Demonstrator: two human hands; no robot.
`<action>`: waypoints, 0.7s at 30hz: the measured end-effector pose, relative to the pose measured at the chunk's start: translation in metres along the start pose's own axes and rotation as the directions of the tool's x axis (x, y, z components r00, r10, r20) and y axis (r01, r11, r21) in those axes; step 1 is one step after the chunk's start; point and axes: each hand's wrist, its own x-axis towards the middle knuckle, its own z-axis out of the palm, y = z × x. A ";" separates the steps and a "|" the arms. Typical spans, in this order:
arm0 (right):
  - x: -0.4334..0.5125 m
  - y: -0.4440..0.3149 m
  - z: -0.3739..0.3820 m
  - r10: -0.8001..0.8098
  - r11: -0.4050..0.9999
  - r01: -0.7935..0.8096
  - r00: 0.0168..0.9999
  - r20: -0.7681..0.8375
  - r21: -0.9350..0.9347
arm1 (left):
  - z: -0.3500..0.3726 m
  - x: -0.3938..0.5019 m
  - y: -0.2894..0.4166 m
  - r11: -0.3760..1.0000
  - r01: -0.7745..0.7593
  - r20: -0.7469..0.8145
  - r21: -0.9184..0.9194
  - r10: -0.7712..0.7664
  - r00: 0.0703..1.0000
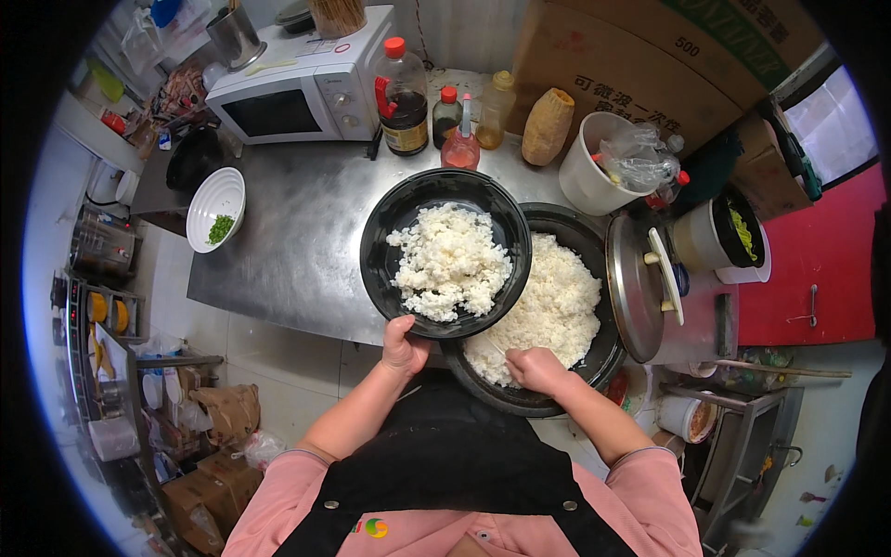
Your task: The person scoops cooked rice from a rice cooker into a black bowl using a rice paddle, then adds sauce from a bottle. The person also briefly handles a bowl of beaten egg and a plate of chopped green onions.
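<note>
My left hand (405, 348) grips the near rim of a round black bowl (376, 244), its thumb over the edge. A loose mound of cooked white rice (451, 261) sits in this bowl. The bowl is held partly over a large dark round pot (616, 351), hiding that pot's left side. More cooked rice (564, 299) is heaped inside the pot. Low over this heap, my right hand (539, 370) is closed around a pale rice paddle (495, 346), whose blade is mostly hidden in or against the rice.
A metal lid (633, 285) leans at the pot's right. Behind stand a soy sauce jug (405, 104), a pink bottle (461, 147), a peeled root vegetable (548, 127) and a white bin (592, 167). Leftward are a bowl of chopped greens (217, 209) and a microwave (299, 97) on the steel table (292, 230).
</note>
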 end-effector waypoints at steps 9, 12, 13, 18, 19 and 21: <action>-0.026 0.019 -0.054 0.237 0.712 -0.477 0.854 0.462 0.515 | 0.009 0.000 0.002 1.000 -0.010 0.035 -0.022 0.010 0.999; -0.033 0.014 -0.079 0.361 0.546 -0.647 0.755 0.547 0.533 | 0.017 -0.002 0.005 0.999 -0.050 0.054 -0.001 0.050 0.997; -0.037 0.011 -0.089 0.393 0.534 -0.651 0.756 0.524 0.539 | 0.020 -0.003 0.005 0.997 -0.080 0.078 0.015 0.079 0.994; -0.048 -0.001 -0.141 0.521 0.493 -0.673 0.736 0.433 0.551 | 0.030 -0.004 0.007 0.994 -0.095 0.048 0.047 0.092 0.995; -0.048 -0.004 -0.152 0.556 0.491 -0.694 0.715 0.424 0.527 | 0.031 -0.004 0.007 0.994 -0.101 0.046 0.049 0.099 0.994; -0.045 -0.012 -0.172 0.573 0.580 -0.667 0.742 0.348 0.467 | 0.032 -0.004 0.008 0.993 -0.105 0.058 0.049 0.102 0.993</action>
